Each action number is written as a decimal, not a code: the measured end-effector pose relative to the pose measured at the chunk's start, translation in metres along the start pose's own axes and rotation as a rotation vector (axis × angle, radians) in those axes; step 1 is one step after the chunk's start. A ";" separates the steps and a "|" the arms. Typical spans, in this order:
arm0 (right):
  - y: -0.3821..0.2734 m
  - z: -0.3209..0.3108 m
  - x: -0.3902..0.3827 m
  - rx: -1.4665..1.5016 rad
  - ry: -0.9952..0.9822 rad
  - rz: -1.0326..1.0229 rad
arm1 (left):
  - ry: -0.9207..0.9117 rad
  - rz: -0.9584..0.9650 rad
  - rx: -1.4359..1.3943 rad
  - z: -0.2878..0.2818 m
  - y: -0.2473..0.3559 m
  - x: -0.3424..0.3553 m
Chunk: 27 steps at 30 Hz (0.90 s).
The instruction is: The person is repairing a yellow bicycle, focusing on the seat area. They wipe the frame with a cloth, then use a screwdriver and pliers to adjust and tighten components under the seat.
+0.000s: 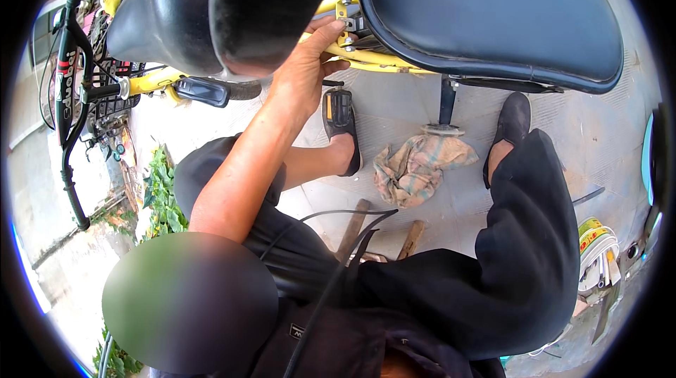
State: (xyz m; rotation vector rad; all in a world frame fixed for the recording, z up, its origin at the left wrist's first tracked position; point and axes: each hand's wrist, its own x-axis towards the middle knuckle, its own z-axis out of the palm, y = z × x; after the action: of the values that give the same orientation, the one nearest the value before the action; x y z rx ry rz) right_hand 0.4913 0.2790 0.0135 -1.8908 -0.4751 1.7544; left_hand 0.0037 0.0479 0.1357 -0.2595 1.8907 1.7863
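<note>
**Hand on the yellow frame, bike seen from above**

Grey paving (pixel 605 131) is being used as the work spot, outdoors, in bright sun. A yellow bike frame (pixel 366 59) is being gripped under the big black saddle (pixel 493 11) by the left hand (pixel 306 68), fingers being curled over the tube right by a metal clamp bracket (pixel 346 22). Only one hand is being shown; the right one is out of view, so its state can't be told. A crumpled rag (pixel 412 166) is lying on the ground near the kickstand foot (pixel 442 128), between two black shoes (pixel 341 128). Two wooden handles (pixel 352 226) are being left nearer, by the knees. Black handlebars (pixel 70 89) are sticking out far left, with green weeds (pixel 163 195) beside them.
</note>
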 end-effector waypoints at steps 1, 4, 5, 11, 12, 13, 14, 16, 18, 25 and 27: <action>-0.001 0.005 0.003 -0.008 -0.011 -0.001 | 0.024 0.008 0.009 0.001 0.000 -0.001; 0.000 0.010 0.007 -0.026 -0.020 0.010 | 0.066 0.014 0.007 0.003 0.003 -0.004; 0.000 0.008 0.005 -0.028 -0.015 0.009 | 0.062 0.010 0.003 0.004 0.003 -0.003; 0.003 0.008 0.009 -0.040 -0.009 0.014 | 0.017 0.022 -0.030 0.004 0.002 -0.004; 0.005 0.008 0.009 -0.038 -0.007 0.011 | 0.019 0.027 -0.024 0.005 0.001 -0.003; 0.005 0.009 0.010 -0.043 -0.007 0.012 | 0.028 0.034 -0.019 0.005 0.001 -0.003; 0.005 0.006 0.010 -0.045 -0.001 0.013 | 0.037 0.041 -0.015 0.005 0.000 -0.003; 0.006 0.007 0.013 -0.051 -0.007 0.019 | 0.035 0.049 -0.004 0.004 -0.001 -0.004; 0.006 0.007 0.015 -0.054 -0.011 0.023 | 0.036 0.050 -0.037 0.003 -0.003 -0.003; 0.007 0.007 0.019 -0.065 -0.021 0.033 | 0.104 0.096 -0.038 0.008 -0.006 -0.006; 0.007 0.008 0.020 -0.069 -0.024 0.029 | 0.131 0.094 -0.048 0.006 -0.008 -0.005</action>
State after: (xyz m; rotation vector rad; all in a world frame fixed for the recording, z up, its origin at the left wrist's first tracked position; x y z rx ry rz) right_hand 0.4845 0.2858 -0.0069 -1.9353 -0.5258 1.8024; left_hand 0.0130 0.0520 0.1310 -0.3175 1.9813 1.9212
